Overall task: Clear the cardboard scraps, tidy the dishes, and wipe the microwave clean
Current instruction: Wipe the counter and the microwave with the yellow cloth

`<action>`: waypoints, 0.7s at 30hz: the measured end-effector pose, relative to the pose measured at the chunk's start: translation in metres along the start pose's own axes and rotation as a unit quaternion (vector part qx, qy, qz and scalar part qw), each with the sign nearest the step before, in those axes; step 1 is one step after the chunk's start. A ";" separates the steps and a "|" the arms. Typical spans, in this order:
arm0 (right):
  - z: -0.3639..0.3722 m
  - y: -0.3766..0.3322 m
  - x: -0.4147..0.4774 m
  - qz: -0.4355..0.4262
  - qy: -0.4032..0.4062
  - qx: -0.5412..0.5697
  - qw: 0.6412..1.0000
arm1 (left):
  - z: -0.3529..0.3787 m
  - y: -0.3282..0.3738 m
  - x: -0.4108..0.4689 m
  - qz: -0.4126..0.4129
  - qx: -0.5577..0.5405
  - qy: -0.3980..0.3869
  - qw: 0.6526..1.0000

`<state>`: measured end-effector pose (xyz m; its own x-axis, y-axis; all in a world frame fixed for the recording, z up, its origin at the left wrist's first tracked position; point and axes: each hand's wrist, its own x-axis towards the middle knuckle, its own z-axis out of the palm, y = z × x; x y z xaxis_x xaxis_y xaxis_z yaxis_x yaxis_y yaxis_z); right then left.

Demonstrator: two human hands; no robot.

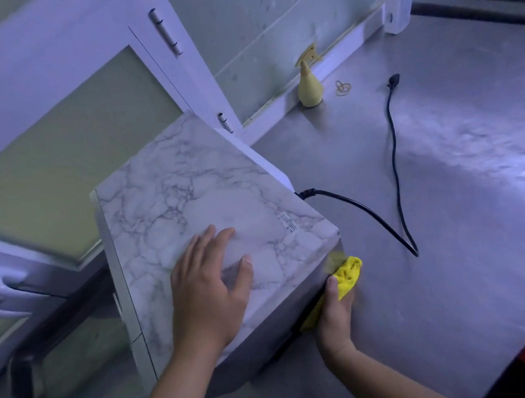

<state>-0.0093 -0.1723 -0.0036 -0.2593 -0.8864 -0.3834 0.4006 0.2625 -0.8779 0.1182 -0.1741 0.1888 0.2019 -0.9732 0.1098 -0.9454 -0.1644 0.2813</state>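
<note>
Your left hand (209, 279) lies flat, fingers spread, on top of the marble-wrapped microwave (190, 199) sitting on the steel counter (448, 213), while your right hand (335, 315) grips a bunched yellow cloth (347, 275) against its right side wall, the unplugged black cord (393, 141) trailing across the counter near a yellow spray bottle (309, 86).

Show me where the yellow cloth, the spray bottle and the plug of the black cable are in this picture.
yellow cloth (349, 273): head view, on its bunched upper end.
spray bottle (309, 90): head view, on its rounded body.
plug (394, 80): head view, on its dark head.
</note>
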 end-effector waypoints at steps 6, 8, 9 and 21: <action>-0.006 -0.016 0.040 0.246 0.074 0.060 0.965 | 0.000 0.001 -0.001 0.000 0.000 0.003 1.000; -0.009 -0.026 0.051 0.302 0.075 0.085 0.946 | 0.001 0.000 0.000 -0.001 0.001 0.005 1.000; -0.011 -0.031 0.053 0.311 0.068 0.095 0.943 | 0.001 -0.001 0.000 -0.002 0.000 0.006 1.000; -0.065 -0.025 -0.041 0.424 -0.095 0.222 0.873 | 0.005 -0.007 0.001 0.005 -0.007 0.020 1.000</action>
<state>-0.0655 -0.1177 0.0152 0.4290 -0.5040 -0.7496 0.6895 0.7188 -0.0887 0.1241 -0.1747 0.1824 0.2027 -0.9675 0.1511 -0.9441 -0.1521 0.2923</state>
